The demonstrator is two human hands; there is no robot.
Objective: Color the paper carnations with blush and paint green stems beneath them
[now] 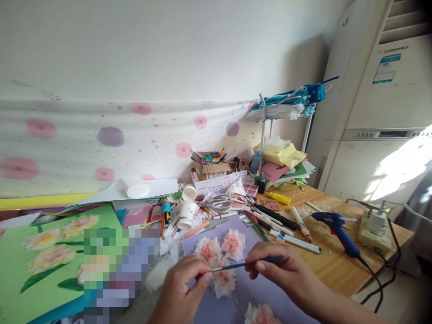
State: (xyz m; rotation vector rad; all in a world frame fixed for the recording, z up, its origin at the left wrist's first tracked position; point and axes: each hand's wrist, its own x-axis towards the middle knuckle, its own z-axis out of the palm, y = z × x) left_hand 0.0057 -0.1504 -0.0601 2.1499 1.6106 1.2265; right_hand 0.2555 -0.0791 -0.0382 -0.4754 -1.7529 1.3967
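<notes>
A thin blue paintbrush [236,265] is held level between both hands, above a purple sheet [212,310]. My right hand [285,265] pinches its blue handle. At the other end, the thumb and forefinger of my left hand [185,285] close on the brush tip, so the bristles are hidden. Under and just behind the brush, pink and white paper flowers sit on the sheet: a left flower [207,249], a right flower [233,244] and a nearer flower [223,284]. Another flower [261,315] is cut off by the bottom edge of the view.
At left lies a green sheet [13,256] with flowers and leaves. Behind the purple sheet are paper cups [187,213], several markers [297,241] and a cardboard box [219,182]. A blue glue gun [337,231] and a power strip [374,231] lie on the wooden table [340,274] at right.
</notes>
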